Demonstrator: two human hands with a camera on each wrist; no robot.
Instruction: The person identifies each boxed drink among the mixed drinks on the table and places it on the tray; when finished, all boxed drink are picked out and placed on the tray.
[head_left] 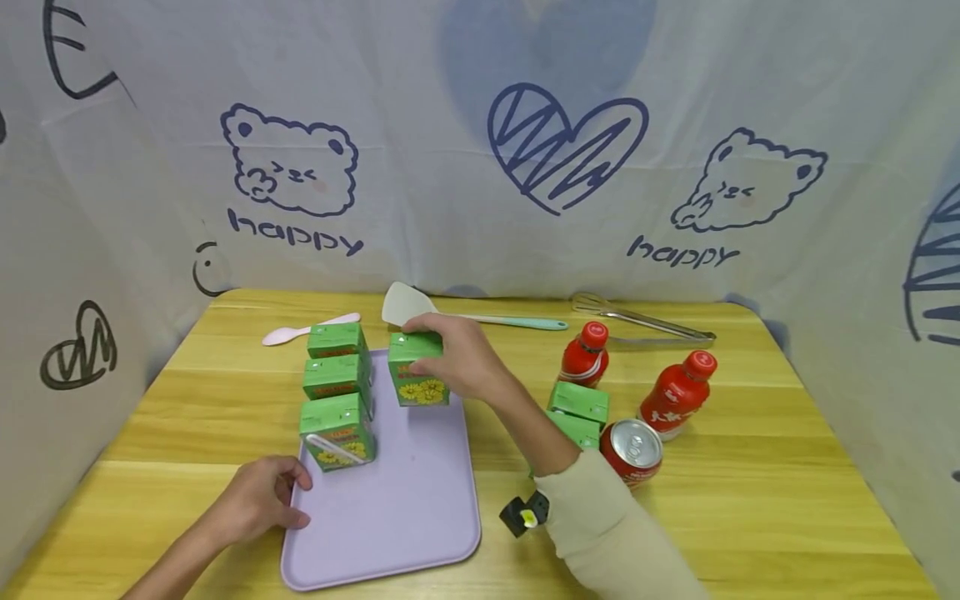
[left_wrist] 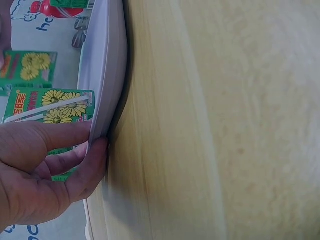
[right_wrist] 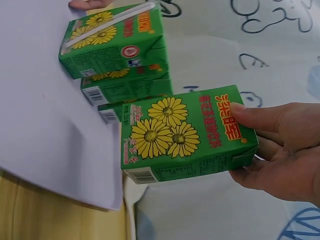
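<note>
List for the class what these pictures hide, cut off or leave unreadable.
Head view: base of the rear bottle, hidden by two cartons.
Head view: those cartons' lower parts, hidden by the right arm.
Left wrist view: held carton, partly cut off by the left edge.
Head view: lettering on the can, too small.

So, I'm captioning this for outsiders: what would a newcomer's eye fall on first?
Probably the green box-shaped carton with yellow flowers, held by the right grip over the far end of the pale purple rectangular tray. Next, three similar green cartons lined up along its left side, then two red capped bottles to its right.
</note>
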